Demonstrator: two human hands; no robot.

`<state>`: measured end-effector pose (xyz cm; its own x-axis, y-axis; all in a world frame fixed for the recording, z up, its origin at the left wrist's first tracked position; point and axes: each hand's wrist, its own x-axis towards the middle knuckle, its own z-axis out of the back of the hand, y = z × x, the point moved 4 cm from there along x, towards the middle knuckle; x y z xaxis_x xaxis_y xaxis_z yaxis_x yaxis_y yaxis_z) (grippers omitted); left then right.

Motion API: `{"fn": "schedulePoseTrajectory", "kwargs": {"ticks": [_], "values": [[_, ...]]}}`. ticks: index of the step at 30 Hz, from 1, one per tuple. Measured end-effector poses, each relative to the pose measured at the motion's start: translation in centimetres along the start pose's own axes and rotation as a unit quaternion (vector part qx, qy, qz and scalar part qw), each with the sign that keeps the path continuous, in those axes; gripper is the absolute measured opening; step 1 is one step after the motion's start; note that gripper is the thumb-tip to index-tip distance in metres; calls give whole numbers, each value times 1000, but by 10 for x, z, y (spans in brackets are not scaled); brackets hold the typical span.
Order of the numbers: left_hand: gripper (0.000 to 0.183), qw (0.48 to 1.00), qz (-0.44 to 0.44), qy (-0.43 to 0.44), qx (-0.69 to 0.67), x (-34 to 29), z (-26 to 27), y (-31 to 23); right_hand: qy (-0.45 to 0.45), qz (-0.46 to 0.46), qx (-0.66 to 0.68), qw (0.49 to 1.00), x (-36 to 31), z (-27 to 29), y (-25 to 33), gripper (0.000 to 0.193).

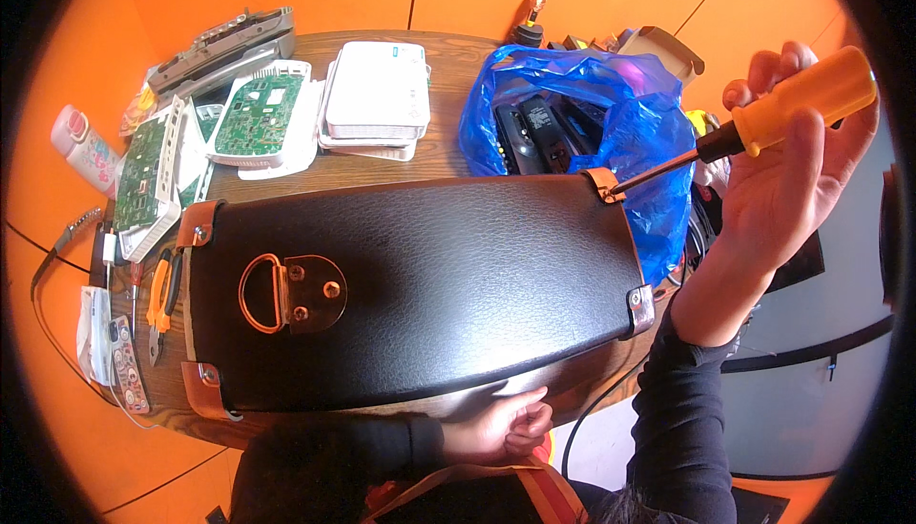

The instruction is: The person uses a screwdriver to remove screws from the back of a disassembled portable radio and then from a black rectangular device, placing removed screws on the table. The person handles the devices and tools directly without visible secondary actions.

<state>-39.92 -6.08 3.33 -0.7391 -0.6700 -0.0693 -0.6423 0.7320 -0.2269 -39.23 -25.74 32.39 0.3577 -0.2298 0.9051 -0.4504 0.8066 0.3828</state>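
Nearby, a blue bag (pixel 658 142) backs the screwdriver (pixel 759 125) the right hand (pixel 794 176) grips; left hand (pixel 506 426) loosely curled.

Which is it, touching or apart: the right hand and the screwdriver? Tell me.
Touching: the head view shows the right hand holding the screwdriver, its thumb against the yellow handle.

Bright lighting, apparently from above, with black vignetting around the circular fisheye field. The long edges of the black case (pixel 429 266) bow outward under lens distortion. A broad white glare lies on its leatherette toward the lower right, fading leftward into darker grain. White casings (pixel 377 85) are nearly washed out; the blue plastic bag (pixel 644 133) shows scattered glints. Dark sleeves (pixel 679 429) lose detail in shadow; objects near the rim appear softer.
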Motion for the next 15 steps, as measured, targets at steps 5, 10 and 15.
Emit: {"fn": "schedulePoseTrajectory", "kwargs": {"ticks": [5,10,15], "values": [[50,1000,5,-5,8,0,0,0,-1,-64,11,998,1,3,-5,44],[49,1000,0,-6,-1,0,0,0,-13,-86,-86,993,1,-3,-6,47],[49,1000,-2,6,-10,1,0,2,8,-96,-11,995,0,-10,-4,55]]}}
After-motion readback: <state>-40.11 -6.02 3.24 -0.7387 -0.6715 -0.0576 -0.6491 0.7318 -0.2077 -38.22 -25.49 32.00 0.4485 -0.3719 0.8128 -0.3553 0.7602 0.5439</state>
